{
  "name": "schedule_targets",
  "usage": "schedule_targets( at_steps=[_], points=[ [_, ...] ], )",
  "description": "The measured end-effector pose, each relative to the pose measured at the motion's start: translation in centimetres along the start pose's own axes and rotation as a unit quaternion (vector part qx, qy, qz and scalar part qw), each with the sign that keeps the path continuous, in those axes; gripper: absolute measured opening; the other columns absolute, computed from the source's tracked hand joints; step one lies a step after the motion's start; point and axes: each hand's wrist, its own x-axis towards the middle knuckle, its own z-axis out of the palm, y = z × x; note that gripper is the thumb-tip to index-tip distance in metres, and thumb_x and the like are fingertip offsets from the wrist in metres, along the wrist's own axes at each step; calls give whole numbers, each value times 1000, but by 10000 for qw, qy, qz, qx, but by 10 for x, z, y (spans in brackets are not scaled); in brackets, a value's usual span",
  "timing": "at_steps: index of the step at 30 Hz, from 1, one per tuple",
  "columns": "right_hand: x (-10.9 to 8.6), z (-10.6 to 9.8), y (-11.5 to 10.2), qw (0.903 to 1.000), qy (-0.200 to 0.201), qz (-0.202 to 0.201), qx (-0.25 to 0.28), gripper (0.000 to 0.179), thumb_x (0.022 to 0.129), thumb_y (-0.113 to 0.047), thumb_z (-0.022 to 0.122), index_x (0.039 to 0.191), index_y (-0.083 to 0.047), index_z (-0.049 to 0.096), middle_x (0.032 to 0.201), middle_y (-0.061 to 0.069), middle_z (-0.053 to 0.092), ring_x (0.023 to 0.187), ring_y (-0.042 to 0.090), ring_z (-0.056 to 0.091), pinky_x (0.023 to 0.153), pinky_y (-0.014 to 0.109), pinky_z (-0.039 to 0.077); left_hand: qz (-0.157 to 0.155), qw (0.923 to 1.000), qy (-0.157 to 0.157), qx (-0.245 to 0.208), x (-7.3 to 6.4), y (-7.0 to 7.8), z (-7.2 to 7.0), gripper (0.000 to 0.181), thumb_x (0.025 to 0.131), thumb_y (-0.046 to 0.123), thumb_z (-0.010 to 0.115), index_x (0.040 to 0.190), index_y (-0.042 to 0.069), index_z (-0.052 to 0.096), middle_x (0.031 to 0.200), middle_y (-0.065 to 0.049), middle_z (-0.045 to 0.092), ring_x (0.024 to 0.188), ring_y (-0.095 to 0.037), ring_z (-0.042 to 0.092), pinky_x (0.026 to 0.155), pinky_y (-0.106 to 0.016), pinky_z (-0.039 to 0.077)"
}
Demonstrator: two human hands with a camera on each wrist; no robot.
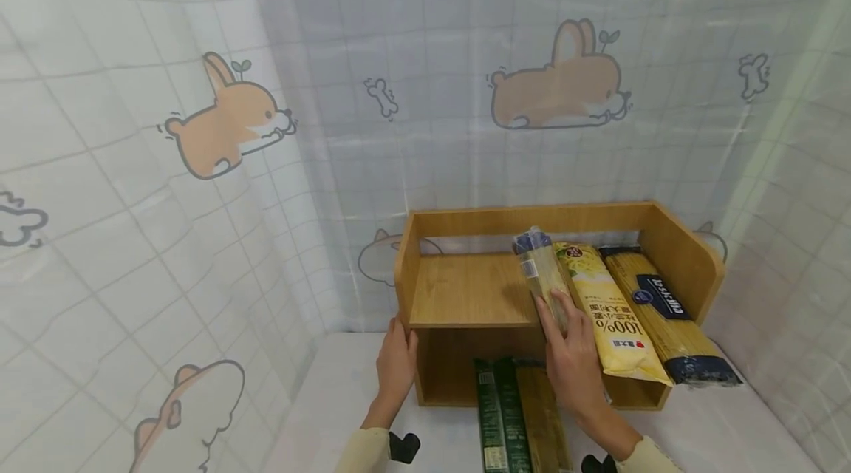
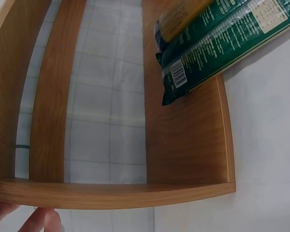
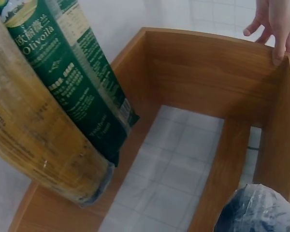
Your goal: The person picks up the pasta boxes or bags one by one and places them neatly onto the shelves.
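A two-tier wooden shelf (image 1: 465, 288) stands on the white surface. My left hand (image 1: 395, 362) grips the front edge of its left side panel; in the left wrist view fingers (image 2: 36, 220) show outside the panel. On the upper tier my right hand (image 1: 573, 358) holds a clear pack of spaghetti (image 1: 541, 262) with a blue end, thumb on its left side. Beside it lie a yellow pasta bag (image 1: 601, 303) and a spaghetti pack with a dark blue label (image 1: 665, 303), both jutting past the front edge. The right wrist view shows just the held pack's wrapped end (image 3: 258, 212).
In the lower tier, green pasta packs (image 1: 500, 414) and another spaghetti pack (image 1: 540, 417) stick out forward onto the white tabletop (image 1: 339, 362). A curtain (image 1: 425, 148) printed with cartoon dogs hangs behind and at both sides. The shelf's right side panel (image 1: 688, 251) borders the packs.
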Motion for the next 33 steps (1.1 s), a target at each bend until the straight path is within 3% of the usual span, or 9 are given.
schedule_targets(
  at_steps=[4,11,21,33],
  points=[
    [7,0,-1,9999,-72,70,-87,73,80,18,67,148,-4,53,152,28,46,111,45,49,85,56,48,8,10000,64,-32,0,2,-1,33,98,7,60,129,-5,58,105,-18,67,88,-38,71,68,-52,57],
    [21,1,1,9998,-5,61,-195,71,78,18,68,145,-2,55,149,29,47,108,46,51,87,57,47,-62,10000,26,-18,1,4,-3,37,99,7,60,133,-7,56,111,-21,67,95,-41,71,72,-55,57],
    [31,2,3,9992,139,279,-247,66,78,16,69,142,1,58,146,31,50,100,48,53,83,57,46,-42,10000,17,16,-3,1,0,31,98,7,60,126,-6,58,103,-17,66,90,-39,70,69,-53,56],
    [41,2,2,9969,-191,718,-241,66,77,15,71,141,2,57,146,30,48,98,45,54,80,53,46,-73,9999,37,-60,-1,1,0,34,98,6,60,129,-5,58,105,-18,67,91,-40,71,66,-54,56]
  ],
)
